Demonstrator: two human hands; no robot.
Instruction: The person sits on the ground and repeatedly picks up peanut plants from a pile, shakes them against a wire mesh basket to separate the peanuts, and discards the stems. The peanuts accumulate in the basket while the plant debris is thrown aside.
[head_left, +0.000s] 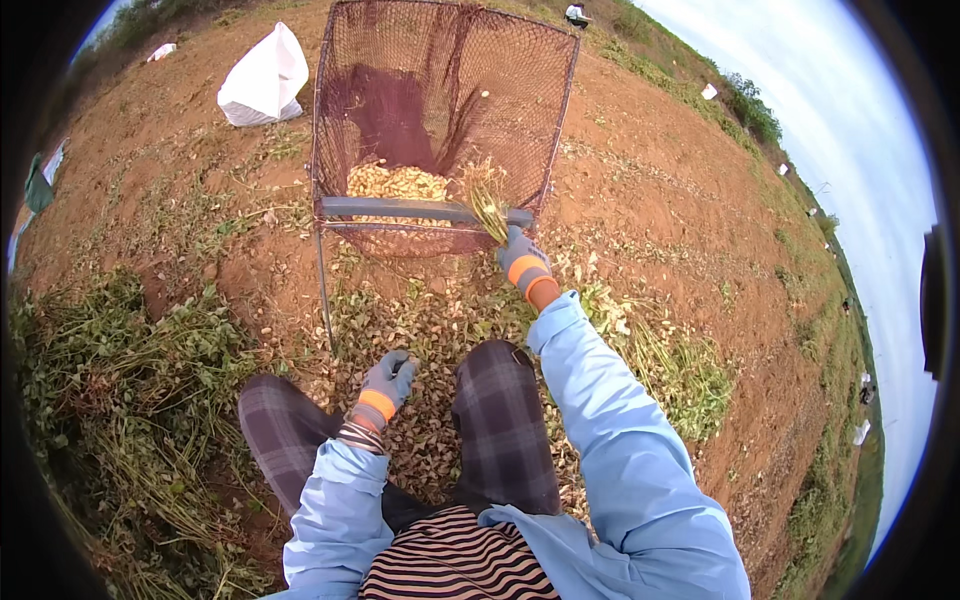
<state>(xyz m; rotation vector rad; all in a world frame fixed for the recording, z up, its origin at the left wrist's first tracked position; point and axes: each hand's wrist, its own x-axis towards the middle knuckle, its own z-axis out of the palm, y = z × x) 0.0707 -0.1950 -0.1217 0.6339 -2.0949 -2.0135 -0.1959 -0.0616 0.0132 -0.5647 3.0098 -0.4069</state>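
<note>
My right hand (525, 259), in a grey and orange glove, grips a bunch of dry plant stems with roots (486, 196). The bunch lies over the right part of a grey bar (397, 209) that crosses the front of a framed net (517, 97). Behind and below the bar, a heap of peanuts in their shells (397, 182) rests in the net. My left hand (391, 379), gloved alike, is above the leaf litter near my left knee, its fingers curled; whether something small is between them cannot be told.
A large pile of uprooted peanut plants (142, 420) lies at the left, and a smaller heap (667, 367) at the right. Leaf litter (427, 442) covers the soil between my knees. A white sack (266, 79) stands beyond the net's left side. A person (576, 15) is far off.
</note>
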